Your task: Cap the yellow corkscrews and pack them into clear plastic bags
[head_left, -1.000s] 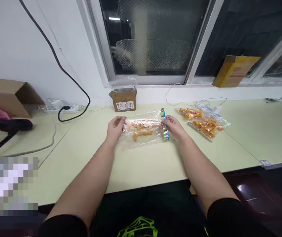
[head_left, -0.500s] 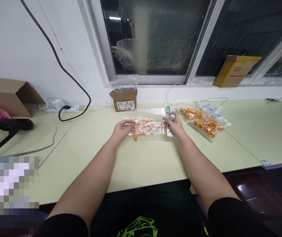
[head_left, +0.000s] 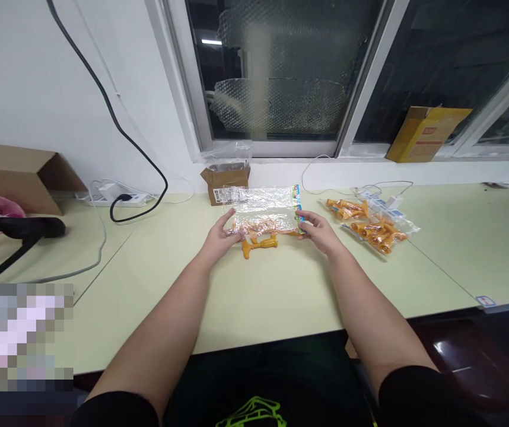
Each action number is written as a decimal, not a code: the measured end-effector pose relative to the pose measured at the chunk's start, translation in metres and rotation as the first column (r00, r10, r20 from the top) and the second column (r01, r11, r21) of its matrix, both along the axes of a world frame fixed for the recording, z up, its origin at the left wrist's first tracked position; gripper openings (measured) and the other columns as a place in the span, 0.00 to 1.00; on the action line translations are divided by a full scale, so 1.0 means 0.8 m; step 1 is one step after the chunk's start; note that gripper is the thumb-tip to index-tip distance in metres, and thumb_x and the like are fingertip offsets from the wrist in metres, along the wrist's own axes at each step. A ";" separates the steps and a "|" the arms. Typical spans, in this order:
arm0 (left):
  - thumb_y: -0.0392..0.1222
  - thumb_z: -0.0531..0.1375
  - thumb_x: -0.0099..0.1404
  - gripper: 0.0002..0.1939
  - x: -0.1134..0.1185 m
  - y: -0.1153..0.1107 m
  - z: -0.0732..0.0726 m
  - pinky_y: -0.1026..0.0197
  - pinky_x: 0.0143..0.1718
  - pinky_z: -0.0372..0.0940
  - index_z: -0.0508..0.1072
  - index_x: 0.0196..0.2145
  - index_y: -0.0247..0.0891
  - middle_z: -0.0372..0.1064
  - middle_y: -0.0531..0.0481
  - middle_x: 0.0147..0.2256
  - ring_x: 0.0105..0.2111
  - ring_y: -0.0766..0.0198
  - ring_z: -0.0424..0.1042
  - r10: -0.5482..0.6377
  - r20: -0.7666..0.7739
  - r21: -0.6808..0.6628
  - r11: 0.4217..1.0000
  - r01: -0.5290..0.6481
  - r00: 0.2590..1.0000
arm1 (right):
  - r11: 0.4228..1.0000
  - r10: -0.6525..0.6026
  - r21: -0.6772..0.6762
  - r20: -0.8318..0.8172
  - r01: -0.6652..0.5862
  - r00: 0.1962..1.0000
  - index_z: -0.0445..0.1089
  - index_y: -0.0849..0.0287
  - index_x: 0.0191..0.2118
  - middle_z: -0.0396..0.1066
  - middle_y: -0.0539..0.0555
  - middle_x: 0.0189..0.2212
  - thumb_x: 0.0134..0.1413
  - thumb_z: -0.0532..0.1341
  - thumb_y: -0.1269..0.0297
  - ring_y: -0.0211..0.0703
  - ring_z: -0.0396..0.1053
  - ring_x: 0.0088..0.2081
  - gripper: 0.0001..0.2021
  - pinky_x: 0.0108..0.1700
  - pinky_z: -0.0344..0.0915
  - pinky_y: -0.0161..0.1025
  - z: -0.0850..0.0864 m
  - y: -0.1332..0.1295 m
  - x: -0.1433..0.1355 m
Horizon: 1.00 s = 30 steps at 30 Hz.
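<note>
A clear, crinkled plastic bag [head_left: 266, 204] with a colourful printed header strip [head_left: 296, 198] is stretched between my hands above the table. My left hand [head_left: 219, 240] grips its left end, thumb and fingers round the edge. At the header strip on the right, my right hand [head_left: 321, 232] pinches the bag between thumb and fingers. Under the bag and partly hidden by it lie orange plastic pieces; one orange, hammer-like piece [head_left: 258, 244] shows in front of its near edge. Glare on the film hides whether anything is inside the bag.
To the right lie two clear bags of orange pieces [head_left: 379, 232] beside a white power strip [head_left: 388, 207]. A small cardboard box [head_left: 228, 181] stands behind my hands. Left are a black cable [head_left: 141, 157], a larger box [head_left: 9, 172] and a black stand [head_left: 23, 228].
The bag has been raised and spread wider, its far edge now in front of the small box. More of the orange piece beneath shows. The view has shifted slightly.
</note>
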<state>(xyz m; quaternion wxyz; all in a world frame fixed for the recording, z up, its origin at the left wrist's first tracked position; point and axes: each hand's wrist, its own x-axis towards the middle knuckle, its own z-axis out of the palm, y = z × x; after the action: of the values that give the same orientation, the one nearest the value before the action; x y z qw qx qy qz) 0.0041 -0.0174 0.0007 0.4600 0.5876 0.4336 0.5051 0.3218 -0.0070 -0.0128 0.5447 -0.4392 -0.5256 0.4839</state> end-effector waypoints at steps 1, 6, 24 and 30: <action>0.45 0.74 0.56 0.49 0.000 -0.001 0.001 0.51 0.51 0.76 0.59 0.71 0.43 0.61 0.37 0.67 0.40 0.60 0.79 0.004 -0.006 0.003 1.000 -0.004 1.000 | 1.000 0.019 -0.003 0.008 -0.019 1.000 0.76 0.55 0.50 0.75 0.55 0.52 0.45 0.70 0.58 0.40 0.75 0.34 0.23 0.37 0.76 0.42 0.000 0.000 0.001; 0.44 0.75 0.55 0.52 -0.002 -0.003 0.006 0.52 0.51 0.76 0.57 0.72 0.42 0.60 0.37 0.67 0.44 0.57 0.78 -0.005 -0.007 -0.013 1.000 0.005 1.000 | 0.999 -0.035 0.042 0.126 0.030 0.991 0.78 0.58 0.48 0.76 0.50 0.30 0.46 0.67 0.61 0.39 0.71 0.29 0.20 0.42 0.72 0.42 -0.004 0.003 0.002; 0.46 0.76 0.51 0.48 -0.006 0.007 -0.007 0.47 0.62 0.67 0.65 0.67 0.44 0.55 0.41 0.70 0.64 0.44 0.64 0.084 -0.089 0.106 0.992 -0.074 0.992 | 0.998 -0.054 0.036 0.077 0.051 0.996 0.76 0.55 0.54 0.78 0.54 0.45 0.48 0.69 0.62 0.44 0.78 0.38 0.24 0.51 0.77 0.46 -0.005 0.000 -0.009; 0.45 0.72 0.56 0.51 -0.009 0.013 -0.017 0.53 0.48 0.74 0.52 0.71 0.53 0.46 0.38 0.71 0.41 0.64 0.78 0.109 0.066 0.075 0.991 -0.114 0.992 | 0.953 -0.304 -0.019 -0.096 0.303 0.948 0.75 0.55 0.49 0.75 0.51 0.37 0.46 0.67 0.66 0.40 0.76 0.33 0.20 0.43 0.80 0.44 -0.012 0.034 0.016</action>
<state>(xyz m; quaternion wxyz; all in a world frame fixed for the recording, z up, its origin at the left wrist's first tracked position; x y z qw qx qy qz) -0.0029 -0.0071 -0.0128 0.4207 0.5640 0.4312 0.5648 0.3345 0.0200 -0.0226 0.6367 -0.4918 -0.4236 0.4162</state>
